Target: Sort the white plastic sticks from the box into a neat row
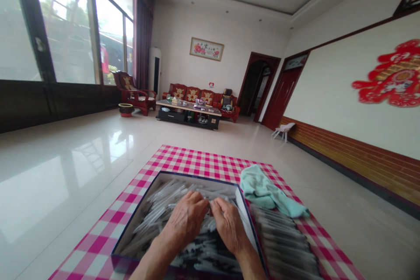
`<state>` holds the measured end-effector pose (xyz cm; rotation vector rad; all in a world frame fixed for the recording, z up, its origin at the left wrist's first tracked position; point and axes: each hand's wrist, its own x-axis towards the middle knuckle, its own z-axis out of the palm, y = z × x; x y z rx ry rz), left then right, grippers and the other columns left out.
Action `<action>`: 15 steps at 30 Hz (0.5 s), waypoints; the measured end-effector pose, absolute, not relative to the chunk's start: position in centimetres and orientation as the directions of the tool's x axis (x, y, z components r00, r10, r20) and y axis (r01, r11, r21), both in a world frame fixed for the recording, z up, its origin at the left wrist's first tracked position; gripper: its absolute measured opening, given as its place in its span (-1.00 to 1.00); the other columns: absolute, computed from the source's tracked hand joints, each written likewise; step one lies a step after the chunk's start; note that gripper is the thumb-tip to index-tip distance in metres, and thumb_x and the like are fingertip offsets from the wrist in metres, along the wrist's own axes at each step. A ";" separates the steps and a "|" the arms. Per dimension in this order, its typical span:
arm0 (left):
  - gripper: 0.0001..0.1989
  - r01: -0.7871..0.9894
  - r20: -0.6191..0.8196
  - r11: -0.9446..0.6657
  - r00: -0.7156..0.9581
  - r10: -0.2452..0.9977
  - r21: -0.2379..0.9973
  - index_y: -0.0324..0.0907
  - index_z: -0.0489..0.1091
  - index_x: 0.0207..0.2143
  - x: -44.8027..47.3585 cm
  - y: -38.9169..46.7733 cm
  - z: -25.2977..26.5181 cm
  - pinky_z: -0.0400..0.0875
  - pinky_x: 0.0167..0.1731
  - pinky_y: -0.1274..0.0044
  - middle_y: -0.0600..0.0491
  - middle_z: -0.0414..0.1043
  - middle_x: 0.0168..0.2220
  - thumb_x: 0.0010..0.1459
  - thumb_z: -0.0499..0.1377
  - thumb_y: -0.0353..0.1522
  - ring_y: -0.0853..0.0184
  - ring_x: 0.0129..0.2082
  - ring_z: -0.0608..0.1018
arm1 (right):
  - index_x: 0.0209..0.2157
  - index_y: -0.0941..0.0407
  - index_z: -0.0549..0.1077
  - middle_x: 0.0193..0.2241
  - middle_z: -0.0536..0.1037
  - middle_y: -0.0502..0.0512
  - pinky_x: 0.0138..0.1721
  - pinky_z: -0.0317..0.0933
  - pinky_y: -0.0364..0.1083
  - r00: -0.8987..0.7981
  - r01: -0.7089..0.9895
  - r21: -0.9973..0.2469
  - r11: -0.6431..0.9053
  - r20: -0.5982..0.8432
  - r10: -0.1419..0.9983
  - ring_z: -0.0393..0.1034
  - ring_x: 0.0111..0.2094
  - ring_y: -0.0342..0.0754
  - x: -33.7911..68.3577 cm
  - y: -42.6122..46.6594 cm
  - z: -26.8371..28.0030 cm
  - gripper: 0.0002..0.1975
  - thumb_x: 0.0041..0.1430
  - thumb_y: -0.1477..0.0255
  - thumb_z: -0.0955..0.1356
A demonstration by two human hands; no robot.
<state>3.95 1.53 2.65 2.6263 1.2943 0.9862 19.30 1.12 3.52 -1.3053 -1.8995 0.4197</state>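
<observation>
My left hand (188, 214) and my right hand (229, 224) meet fingertip to fingertip above a shallow, dark-edged box (201, 176). Both have their fingers closed in a pinch, and whatever lies between them is too small and hidden to make out. Under them, the box is filled with many thin, translucent sticks (157, 205) that look like pen barrels, with black parts among them nearer to me. To the right of the box, a row of similar clear and dark sticks (284, 243) lies side by side, blurred. A pale green cloth (262, 188) lies crumpled behind that row.
A pink-and-white checked cloth (193, 157) covers the table under the box. Beyond the tiled floor stand a low table (187, 109) and red wooden seats (141, 96). A small white chair (284, 130) is by the right wall, and large windows (68, 26) line the left.
</observation>
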 end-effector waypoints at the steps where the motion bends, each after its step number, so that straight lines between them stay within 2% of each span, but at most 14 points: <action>1: -0.75 0.691 0.520 -0.650 0.446 0.728 0.316 -0.16 0.36 -0.38 3.9 1.5 2.7 0.28 -0.29 0.49 0.05 0.32 -0.39 0.27 -0.07 -0.46 0.32 -0.35 0.37 | -0.59 0.09 0.27 -0.61 0.40 -0.01 -0.45 0.09 -0.15 -0.156 0.644 -0.651 0.402 0.403 0.902 0.27 -0.52 -0.11 19.3 1.2 3.4 -0.59 0.31 0.26 0.14; 4: -0.75 0.686 0.519 -0.651 0.446 0.729 0.325 -0.16 0.37 -0.36 3.9 1.5 2.7 0.28 -0.28 0.50 0.05 0.33 -0.38 0.27 -0.07 -0.46 0.32 -0.34 0.37 | -0.62 0.09 0.30 -0.65 0.40 0.00 -0.48 0.09 -0.14 -0.112 0.623 -0.699 0.352 0.366 0.924 0.27 -0.57 -0.10 19.3 1.3 3.2 -0.52 0.32 0.21 0.10; 7: -0.75 0.686 0.522 -0.653 0.447 0.727 0.322 -0.15 0.38 -0.35 3.9 1.5 2.6 0.28 -0.27 0.49 0.04 0.32 -0.38 0.27 -0.07 -0.45 0.32 -0.34 0.37 | -0.57 0.10 0.36 -0.62 0.44 0.02 -0.48 0.11 -0.14 -0.118 0.591 -0.719 0.365 0.371 0.921 0.31 -0.55 -0.09 19.3 1.2 3.3 -0.53 0.33 0.22 0.09; 15: -0.74 0.692 0.532 -0.654 0.446 0.720 0.305 -0.15 0.35 -0.38 3.8 1.6 2.6 0.27 -0.28 0.47 0.05 0.31 -0.39 0.28 -0.08 -0.45 0.32 -0.35 0.36 | -0.59 0.09 0.26 -0.62 0.38 -0.04 -0.49 0.04 -0.17 -0.186 0.651 -0.630 0.423 0.408 0.894 0.25 -0.54 -0.14 19.4 0.9 3.8 -0.60 0.31 0.29 0.13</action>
